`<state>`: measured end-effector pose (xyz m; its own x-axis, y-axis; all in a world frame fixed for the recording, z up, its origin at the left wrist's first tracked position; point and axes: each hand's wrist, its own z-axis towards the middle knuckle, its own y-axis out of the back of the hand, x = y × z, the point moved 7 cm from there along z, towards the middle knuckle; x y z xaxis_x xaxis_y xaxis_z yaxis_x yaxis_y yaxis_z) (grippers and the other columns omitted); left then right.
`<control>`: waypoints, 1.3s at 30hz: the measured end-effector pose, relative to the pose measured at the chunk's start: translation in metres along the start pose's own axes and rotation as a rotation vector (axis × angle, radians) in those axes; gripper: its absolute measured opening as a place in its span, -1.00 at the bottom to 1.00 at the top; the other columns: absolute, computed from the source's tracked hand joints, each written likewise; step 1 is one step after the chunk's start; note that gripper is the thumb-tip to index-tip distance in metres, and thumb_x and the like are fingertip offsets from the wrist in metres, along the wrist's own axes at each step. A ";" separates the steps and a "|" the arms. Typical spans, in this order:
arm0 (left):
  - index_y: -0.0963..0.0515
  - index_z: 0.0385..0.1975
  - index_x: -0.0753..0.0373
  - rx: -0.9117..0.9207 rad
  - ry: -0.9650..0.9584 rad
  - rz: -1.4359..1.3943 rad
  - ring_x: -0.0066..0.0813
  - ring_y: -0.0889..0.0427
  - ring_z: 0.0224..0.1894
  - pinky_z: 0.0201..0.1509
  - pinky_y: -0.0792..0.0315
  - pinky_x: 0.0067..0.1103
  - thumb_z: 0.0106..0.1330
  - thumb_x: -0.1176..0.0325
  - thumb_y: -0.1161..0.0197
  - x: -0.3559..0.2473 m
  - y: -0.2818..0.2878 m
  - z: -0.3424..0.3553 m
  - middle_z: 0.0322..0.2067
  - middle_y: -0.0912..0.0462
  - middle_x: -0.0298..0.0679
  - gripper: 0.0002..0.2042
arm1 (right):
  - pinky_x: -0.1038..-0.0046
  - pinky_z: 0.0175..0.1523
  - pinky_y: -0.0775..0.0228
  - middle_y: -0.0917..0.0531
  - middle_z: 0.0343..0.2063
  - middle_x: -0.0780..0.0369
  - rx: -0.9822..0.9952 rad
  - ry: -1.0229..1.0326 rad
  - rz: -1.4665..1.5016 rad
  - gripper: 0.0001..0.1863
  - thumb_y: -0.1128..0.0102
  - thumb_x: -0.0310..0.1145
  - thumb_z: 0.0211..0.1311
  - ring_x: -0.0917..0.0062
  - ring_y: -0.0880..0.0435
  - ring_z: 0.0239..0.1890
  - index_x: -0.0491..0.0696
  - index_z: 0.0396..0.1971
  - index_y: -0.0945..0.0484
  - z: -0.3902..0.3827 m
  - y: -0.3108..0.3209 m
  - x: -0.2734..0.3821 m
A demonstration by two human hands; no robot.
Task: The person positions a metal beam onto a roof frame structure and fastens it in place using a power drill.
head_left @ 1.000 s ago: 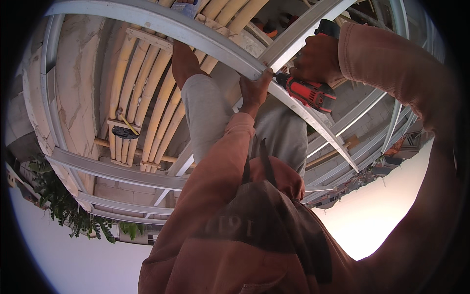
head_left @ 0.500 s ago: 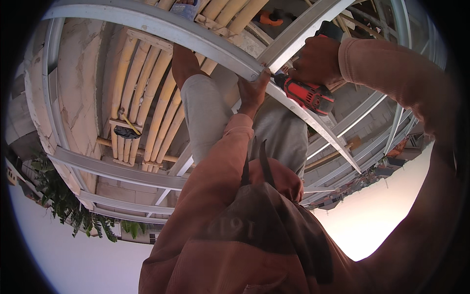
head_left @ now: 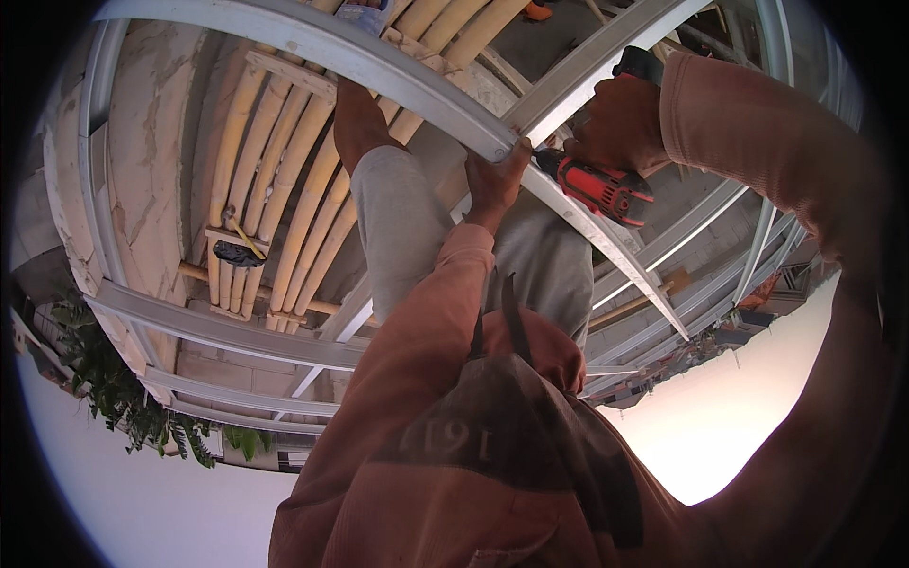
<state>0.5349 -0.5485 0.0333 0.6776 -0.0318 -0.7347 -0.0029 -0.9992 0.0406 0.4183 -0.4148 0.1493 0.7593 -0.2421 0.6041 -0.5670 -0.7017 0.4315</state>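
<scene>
My right hand [head_left: 617, 125] is wrapped round the grip of a red and black cordless drill [head_left: 598, 189]. The drill's nose points left, at the joint where several silvery metal channels meet. Just left of that nose, my left hand [head_left: 494, 182] grips the metal channel [head_left: 445, 106] at the joint, thumb up against its edge. Its other fingers are mostly hidden behind the metal. Whether the drill's tip touches a screw is too small to tell. Another metal channel [head_left: 620, 248] runs from the joint down to the right, beneath the drill.
Bamboo poles [head_left: 284, 161] lashed into a platform lie below the frame, with a black bundle and a yellow-handled tool [head_left: 241, 248] on them. My bare leg [head_left: 360, 123] reaches down between the channels. A block wall [head_left: 151, 161] stands left, and leafy plants [head_left: 123, 388] grow beyond it.
The view has shifted slightly. Both hands keep their hold at the joint, and the drill has tilted a little in my right hand.
</scene>
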 end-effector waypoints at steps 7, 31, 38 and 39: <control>-0.61 -0.07 0.47 -0.012 0.006 -0.031 -0.21 -0.75 -0.10 0.07 -0.57 -0.35 0.18 0.29 -0.49 -0.003 -0.003 0.005 -0.17 -0.75 -0.01 -0.58 | 0.20 -0.21 -0.62 -0.75 -0.45 0.24 -0.079 0.078 -0.117 -0.74 -0.26 -0.22 0.19 0.33 -0.82 -0.25 -0.06 -0.20 -0.60 0.003 0.001 -0.005; -0.63 -0.10 0.46 0.014 0.041 -0.073 -0.19 -0.74 -0.03 0.13 -0.54 -0.33 0.21 0.26 -0.47 0.000 -0.006 0.001 -0.12 -0.75 -0.01 -0.60 | 0.24 -0.03 -0.60 -0.77 -0.34 0.23 0.041 0.076 -0.118 -0.66 -0.23 -0.26 0.24 0.31 -0.81 -0.18 -0.10 -0.04 -0.58 0.004 -0.002 0.003; -0.64 -0.10 0.46 0.008 0.021 -0.054 -0.21 -0.74 -0.05 0.10 -0.54 -0.33 0.22 0.29 -0.44 -0.005 -0.009 0.012 -0.14 -0.75 -0.01 -0.63 | 0.22 0.00 -0.62 -0.77 -0.34 0.24 0.107 0.060 -0.121 -0.67 -0.25 -0.22 0.24 0.31 -0.81 -0.14 -0.08 -0.07 -0.60 0.008 -0.004 -0.010; -0.65 -0.10 0.45 -0.016 -0.008 -0.082 -0.21 -0.73 -0.05 0.10 -0.54 -0.32 0.22 0.30 -0.44 -0.004 -0.005 0.004 -0.14 -0.74 -0.01 -0.64 | 0.21 -0.01 -0.63 -0.77 -0.34 0.24 0.114 0.075 -0.140 -0.67 -0.26 -0.20 0.23 0.31 -0.81 -0.14 -0.07 -0.09 -0.60 0.009 -0.006 -0.002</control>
<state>0.5294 -0.5430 0.0336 0.6695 0.0501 -0.7411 0.0640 -0.9979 -0.0097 0.4234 -0.4160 0.1389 0.7995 -0.0891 0.5940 -0.4145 -0.7976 0.4383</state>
